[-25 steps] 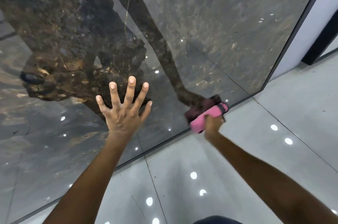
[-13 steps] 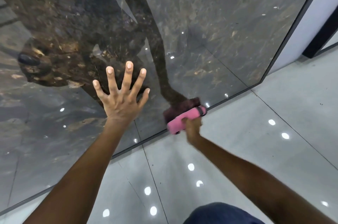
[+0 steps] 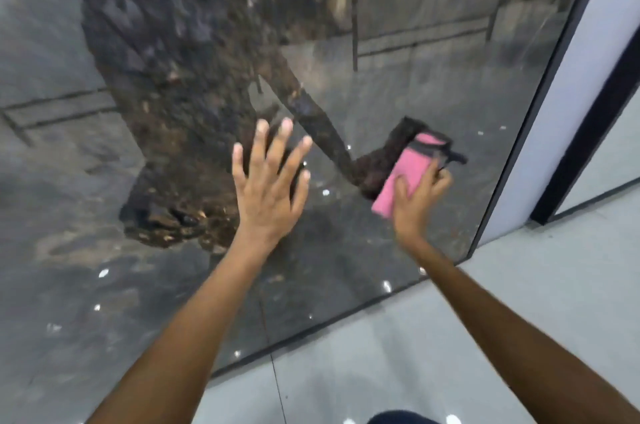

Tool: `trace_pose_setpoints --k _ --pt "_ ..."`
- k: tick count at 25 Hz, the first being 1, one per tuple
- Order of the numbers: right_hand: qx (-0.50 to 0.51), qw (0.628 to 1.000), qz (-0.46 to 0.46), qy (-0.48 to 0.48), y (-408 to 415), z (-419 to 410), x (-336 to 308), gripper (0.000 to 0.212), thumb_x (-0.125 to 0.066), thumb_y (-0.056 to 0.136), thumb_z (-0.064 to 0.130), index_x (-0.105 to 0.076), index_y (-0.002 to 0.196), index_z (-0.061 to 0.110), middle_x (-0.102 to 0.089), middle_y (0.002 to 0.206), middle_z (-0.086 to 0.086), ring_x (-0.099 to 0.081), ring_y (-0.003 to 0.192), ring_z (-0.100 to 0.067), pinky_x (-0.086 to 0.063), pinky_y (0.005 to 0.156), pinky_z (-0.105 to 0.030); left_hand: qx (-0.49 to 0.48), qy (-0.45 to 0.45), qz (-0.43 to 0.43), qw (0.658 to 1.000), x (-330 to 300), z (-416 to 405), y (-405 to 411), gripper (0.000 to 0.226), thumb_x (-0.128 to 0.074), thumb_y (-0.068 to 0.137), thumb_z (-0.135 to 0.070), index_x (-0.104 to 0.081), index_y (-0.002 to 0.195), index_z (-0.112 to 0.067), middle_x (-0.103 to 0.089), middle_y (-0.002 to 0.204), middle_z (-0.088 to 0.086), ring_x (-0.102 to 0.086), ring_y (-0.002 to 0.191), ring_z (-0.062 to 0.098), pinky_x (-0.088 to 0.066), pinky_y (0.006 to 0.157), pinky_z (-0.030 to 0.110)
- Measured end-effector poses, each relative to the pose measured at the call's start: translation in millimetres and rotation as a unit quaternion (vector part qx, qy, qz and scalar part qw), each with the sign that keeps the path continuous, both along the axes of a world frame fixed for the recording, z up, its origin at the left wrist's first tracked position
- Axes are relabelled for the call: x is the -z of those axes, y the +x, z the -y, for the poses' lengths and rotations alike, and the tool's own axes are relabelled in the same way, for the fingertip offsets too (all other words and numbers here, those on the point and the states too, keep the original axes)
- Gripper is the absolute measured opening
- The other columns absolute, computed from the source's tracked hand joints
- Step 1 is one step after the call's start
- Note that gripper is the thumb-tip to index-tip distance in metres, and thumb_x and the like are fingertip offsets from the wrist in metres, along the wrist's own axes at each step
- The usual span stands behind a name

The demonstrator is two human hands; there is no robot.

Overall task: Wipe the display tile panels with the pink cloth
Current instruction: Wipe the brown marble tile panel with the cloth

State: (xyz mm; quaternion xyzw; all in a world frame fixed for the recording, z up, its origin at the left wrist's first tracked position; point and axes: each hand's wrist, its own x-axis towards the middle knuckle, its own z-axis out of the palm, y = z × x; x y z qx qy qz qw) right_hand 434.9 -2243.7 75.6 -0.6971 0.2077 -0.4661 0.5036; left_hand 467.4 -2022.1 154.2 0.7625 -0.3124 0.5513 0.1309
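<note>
Tile panel (image 3: 433, 42): dark marbled stone look, mirror-glossy, smooth. Pink cloth (image 3: 403, 181): soft matt fabric, dark edging. Floor (image 3: 519, 302): pale grey tile, polished, reflective.

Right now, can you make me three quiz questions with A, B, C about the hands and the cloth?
1. Where is the cloth?
A. on the floor
B. against the dark tile panel
C. over a shoulder

2. What colour is the cloth?
A. green
B. yellow
C. pink

3. How is the left hand?
A. fingers spread, holding nothing
B. a fist
C. gripping a bottle

Answers:
1 B: the right hand holds it to the panel.
2 C: it shows bright pink.
3 A: its straight fingers fan out by the panel.
</note>
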Motion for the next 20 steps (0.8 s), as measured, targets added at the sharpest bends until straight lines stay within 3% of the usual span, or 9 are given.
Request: trace_pose_setpoints --k 4,7,9,10,13,15,16,18,20 --pt "0.132 0.978 0.016 0.163 25.8 39.4 -124.3 0.07 -0.059 0.091 0.022 -0.028 0.148 -0.002 -0.031 0.141 -0.03 -0.033 0.131 -0.037 -0.022 0.107 -0.027 -0.042 -0.134 0.032 0.99 -101.0 10.7 10.7 0.046 -0.039 0.102 -0.032 -0.039 0.146 -0.022 -0.036 0.155 0.005 -0.024 0.144 0.037 -0.012 0.117 0.045" --pt "0.027 0.976 0.042 -0.212 4.9 -42.5 -140.2 0.081 -0.062 0.08 0.028 -0.028 0.147 -0.001 -0.035 0.12 -0.016 -0.035 0.108 -0.022 -0.028 0.097 -0.029 -0.052 -0.11 0.056 0.991 -106.9 14.3 9.0 0.048 -0.036 0.101 -0.033 -0.034 0.149 -0.024 -0.032 0.156 0.001 -0.024 0.144 0.038 -0.012 0.116 0.045" --pt "0.002 0.882 0.022 -0.471 -2.6 -39.2 -145.4 0.086 -0.06 0.072 0.04 -0.029 0.144 0.004 -0.032 0.121 -0.013 -0.035 0.105 -0.027 -0.03 0.094 -0.034 -0.085 -0.079 0.043 0.992 -117.3 16.8 14.2 0.054 -0.034 0.102 -0.037 -0.025 0.154 -0.024 -0.022 0.161 0.002 -0.015 0.145 0.038 -0.002 0.118 0.049" --pt "0.034 0.861 0.026 -0.506 -0.2 -16.4 -160.8 0.088 -0.059 0.07 0.043 -0.03 0.143 0.006 -0.03 0.127 -0.015 -0.035 0.111 -0.03 -0.03 0.098 -0.036 -0.103 -0.069 0.038 0.992 -121.3 18.4 16.2 0.056 -0.033 0.103 -0.039 -0.02 0.156 -0.024 -0.015 0.162 0.004 -0.009 0.146 0.039 0.003 0.118 0.052" --pt "0.123 0.964 0.012 -0.236 10.3 49.2 -221.6 0.083 -0.057 0.077 0.041 -0.034 0.146 0.002 -0.022 0.144 -0.024 -0.028 0.134 -0.034 -0.018 0.115 -0.031 -0.128 -0.066 0.037 0.989 -117.8 23.6 21.2 0.061 -0.029 0.104 -0.043 -0.005 0.156 -0.023 0.015 0.164 0.003 0.004 0.146 0.037 0.011 0.116 0.054" --pt "0.122 0.991 0.042 -0.042 13.5 48.8 -249.3 0.078 -0.055 0.08 0.037 -0.034 0.146 0.0 -0.015 0.15 -0.023 -0.025 0.14 -0.033 -0.013 0.116 -0.024 -0.123 -0.065 0.035 0.99 -114.0 19.8 23.8 0.06 -0.025 0.105 -0.042 0.0 0.156 -0.022 0.025 0.161 0.003 0.013 0.147 0.037 0.014 0.116 0.054" --pt "0.107 0.992 0.045 -0.037 15.5 30.5 -253.3 0.077 -0.057 0.083 0.033 -0.031 0.148 0.001 -0.011 0.153 -0.022 -0.021 0.143 -0.031 -0.012 0.116 -0.022 -0.12 -0.068 0.036 0.99 -112.9 19.4 26.2 0.058 -0.023 0.106 -0.042 0.0 0.156 -0.022 0.026 0.16 0.003 0.017 0.147 0.037 0.014 0.117 0.054" --pt "0.035 0.968 0.045 -0.245 13.8 -13.8 -238.0 0.078 -0.062 0.086 0.022 -0.023 0.151 0.002 -0.005 0.155 -0.021 -0.013 0.146 -0.031 -0.013 0.118 -0.025 -0.111 -0.072 0.03 0.991 -114.0 20.3 27.2 0.055 -0.016 0.107 -0.041 -0.002 0.156 -0.022 0.021 0.162 0.004 0.015 0.148 0.037 0.012 0.117 0.053" --pt "-0.063 0.837 0.053 -0.541 2.9 -41.4 -212.7 0.078 -0.063 0.082 0.024 -0.024 0.146 0.0 -0.007 0.153 -0.022 -0.011 0.144 -0.039 -0.014 0.121 -0.036 -0.093 -0.062 0.029 0.993 -119.0 20.0 24.8 0.055 -0.013 0.106 -0.042 -0.008 0.156 -0.02 0.002 0.164 0.005 -0.001 0.147 0.038 0.009 0.117 0.052"
